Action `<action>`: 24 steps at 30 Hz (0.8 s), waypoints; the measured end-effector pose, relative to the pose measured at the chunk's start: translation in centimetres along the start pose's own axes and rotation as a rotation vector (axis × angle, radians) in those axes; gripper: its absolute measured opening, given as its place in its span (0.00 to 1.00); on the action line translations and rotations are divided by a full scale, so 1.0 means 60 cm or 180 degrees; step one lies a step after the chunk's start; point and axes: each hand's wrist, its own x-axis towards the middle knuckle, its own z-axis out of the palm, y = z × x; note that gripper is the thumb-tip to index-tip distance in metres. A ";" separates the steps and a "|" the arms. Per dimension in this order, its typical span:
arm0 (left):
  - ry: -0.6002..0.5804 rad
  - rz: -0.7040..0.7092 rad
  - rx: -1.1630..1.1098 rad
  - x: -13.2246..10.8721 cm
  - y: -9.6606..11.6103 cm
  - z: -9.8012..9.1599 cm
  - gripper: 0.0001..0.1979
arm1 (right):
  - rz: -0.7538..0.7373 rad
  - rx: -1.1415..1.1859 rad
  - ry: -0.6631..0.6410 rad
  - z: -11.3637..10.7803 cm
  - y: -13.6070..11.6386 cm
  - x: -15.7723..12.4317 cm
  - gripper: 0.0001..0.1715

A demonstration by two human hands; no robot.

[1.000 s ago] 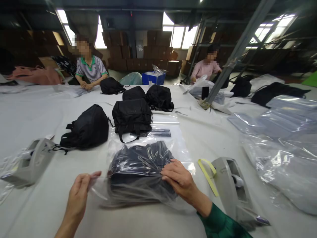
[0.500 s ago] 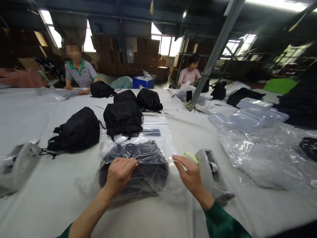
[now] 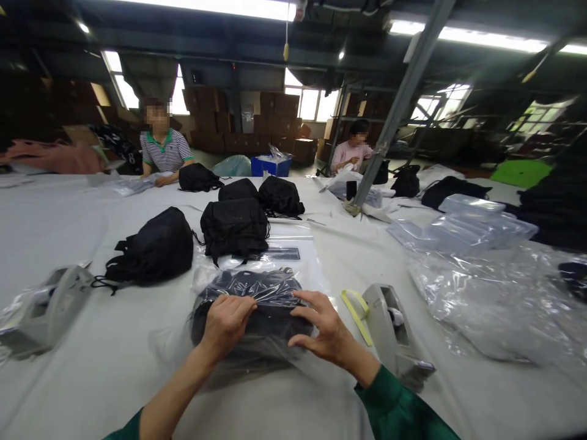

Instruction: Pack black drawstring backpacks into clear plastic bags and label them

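A black bag wrapped in a clear plastic bag (image 3: 257, 293) lies on the white table (image 3: 92, 366) right in front of me. My left hand (image 3: 225, 324) presses down on its near left side, fingers curled on the plastic. My right hand (image 3: 321, 330) rests on its right side, fingers bent and gripping the plastic. A grey tape dispenser (image 3: 394, 336) with a yellow-green strip of tape (image 3: 355, 305) stands just right of my right hand.
Several unwrapped black bags (image 3: 156, 247) sit behind the wrapped one. Another tape dispenser (image 3: 43, 308) is at the left. Piles of clear plastic bags (image 3: 477, 269) cover the right side. Two people sit at the table's far edge, a metal post (image 3: 389, 134) between.
My right hand came back from beside the tape dispenser onto the wrapped bag. My left hand, earlier at the loose plastic edge, has stayed pressed on the bag since half a second ago.
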 end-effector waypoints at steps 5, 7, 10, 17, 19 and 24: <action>-0.0062 0.0038 -0.0185 0.008 0.009 -0.013 0.11 | -0.0001 -0.0071 0.0004 0.016 0.000 0.004 0.04; -0.0221 0.0189 -0.0220 0.010 0.018 -0.014 0.20 | 0.0082 0.0120 0.0074 0.025 0.006 0.003 0.05; -0.0329 0.0316 -0.0037 0.011 0.031 -0.005 0.11 | 0.0316 0.0460 0.0327 0.035 0.013 0.003 0.04; 0.0092 0.0197 -0.0119 0.010 0.034 0.020 0.04 | 0.1325 0.0894 0.0742 0.047 0.020 0.021 0.06; 0.0165 0.0143 -0.0116 0.011 0.032 0.022 0.03 | 0.1434 0.0794 0.0805 0.028 0.018 0.014 0.08; 0.0252 0.0170 -0.0135 0.005 0.029 0.025 0.03 | 0.2339 0.0060 0.1505 -0.102 0.020 -0.094 0.14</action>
